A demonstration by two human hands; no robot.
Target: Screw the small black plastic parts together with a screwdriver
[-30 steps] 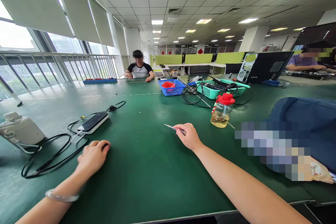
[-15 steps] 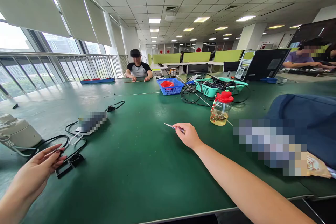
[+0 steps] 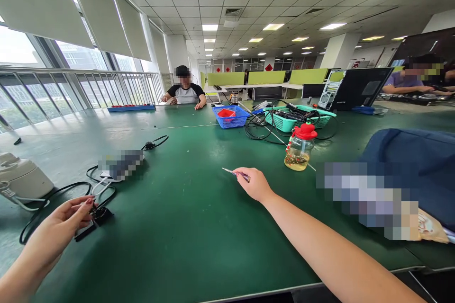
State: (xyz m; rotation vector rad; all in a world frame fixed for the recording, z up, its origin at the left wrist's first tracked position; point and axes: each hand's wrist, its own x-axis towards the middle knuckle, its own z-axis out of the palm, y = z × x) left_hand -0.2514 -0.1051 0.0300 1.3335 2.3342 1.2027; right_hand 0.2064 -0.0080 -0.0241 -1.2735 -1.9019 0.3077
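Right fingers (image 3: 250, 171) clamped on slim pointed tool (image 3: 245, 177) | left fingers (image 3: 78, 214) pinching black object (image 3: 102, 215) | tan packet (image 3: 428, 227): print illegible

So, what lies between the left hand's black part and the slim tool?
Just green tabletop, from the black part to the slim tool, in the head view.

Open tabletop (image 3: 170, 227) between left hand (image 3: 62, 227) and right hand (image 3: 253, 184) — cable (image 3: 149, 145) leftward, bottle (image 3: 298, 151) rightward.

On the tabletop (image 3: 199, 241), what may have been a bracket (image 3: 103, 216) was at your left hand (image 3: 66, 222), a container (image 3: 28, 177) behind; beyond your right hand (image 3: 252, 183), a bottle (image 3: 299, 154) stood before a basket (image 3: 284, 124), left of a bag (image 3: 423, 170).
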